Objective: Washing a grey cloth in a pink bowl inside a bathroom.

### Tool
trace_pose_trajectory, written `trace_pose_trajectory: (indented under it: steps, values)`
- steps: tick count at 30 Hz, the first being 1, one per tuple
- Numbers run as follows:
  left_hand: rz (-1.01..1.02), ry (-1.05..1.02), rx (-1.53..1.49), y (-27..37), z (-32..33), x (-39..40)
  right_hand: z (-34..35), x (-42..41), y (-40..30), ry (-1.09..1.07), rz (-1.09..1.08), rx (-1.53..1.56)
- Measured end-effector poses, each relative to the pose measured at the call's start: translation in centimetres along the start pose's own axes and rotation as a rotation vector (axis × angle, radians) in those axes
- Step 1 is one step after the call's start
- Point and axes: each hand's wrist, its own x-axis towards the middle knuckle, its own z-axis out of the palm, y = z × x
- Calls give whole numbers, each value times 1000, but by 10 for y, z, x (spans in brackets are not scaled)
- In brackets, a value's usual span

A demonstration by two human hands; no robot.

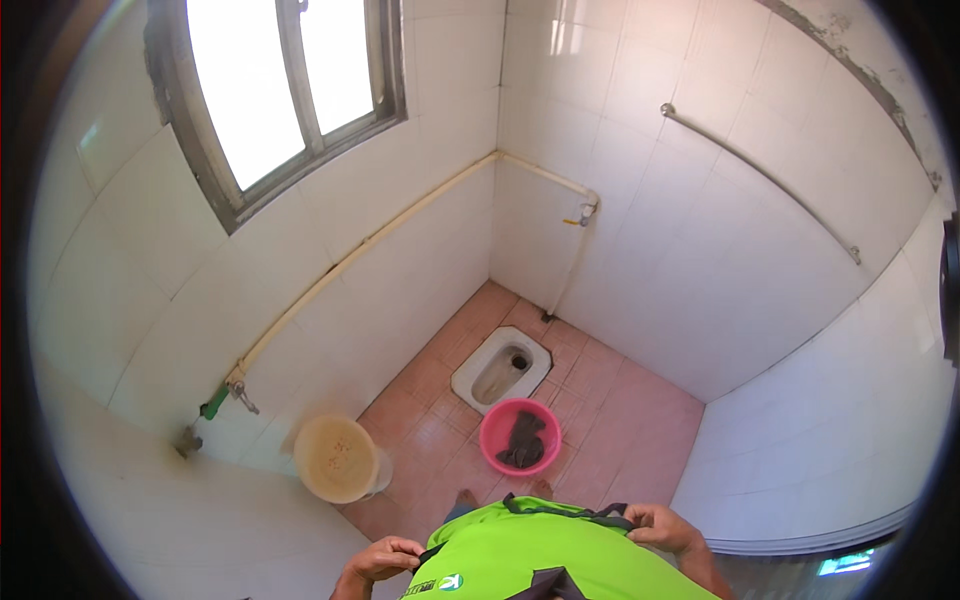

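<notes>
At the lower edge, my left hand (pixel 386 559) pinches a black strap or edge at the side of the bright green garment (pixel 540 544) I wear. On the opposite side, my right hand (pixel 664 527) grips the garment's dark trim. The garment bears a small round logo with writing, which I leave unread. Beyond my feet, a pink plastic basin (pixel 486 442) rests on the floor with a dark, bunched cloth (pixel 525 442) inside. Neither hand touches the basin.
A squat toilet (pixel 470 375) is set in the pink tiled floor (pixel 637 427). To the left stands a pale yellow round container (pixel 337 459). Pipes (pixel 367 244) with a tap (pixel 241 394) and a valve (pixel 585 215) run along the walls. A metal rail (pixel 757 172) and window (pixel 311 90) are higher.
</notes>
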Motion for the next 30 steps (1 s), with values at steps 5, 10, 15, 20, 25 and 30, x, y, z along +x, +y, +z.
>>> trace_pose_trajectory:
  steps: [5, 10, 15, 20, 25, 30]
  values:
    - [119, -115, -19, 39, 23, 10, 30, 39, -11, 47, -117, 38]
    - [-9, -184, 47, 32, 18, -8, 37, 58, -32, 21, -167, -64]
    - [101, -219, 283, 79, 42, -6, 23, 35, -57, -12, -163, -283]
    - [123, -100, 548, 115, 65, 14, 3, -7, -80, -192, -1, -342]
    - [281, -119, 707, 162, 101, 37, -9, -24, -86, -267, 9, -96]
    - [281, -201, 715, 172, 103, 25, -11, -3, -109, -200, -276, -191]
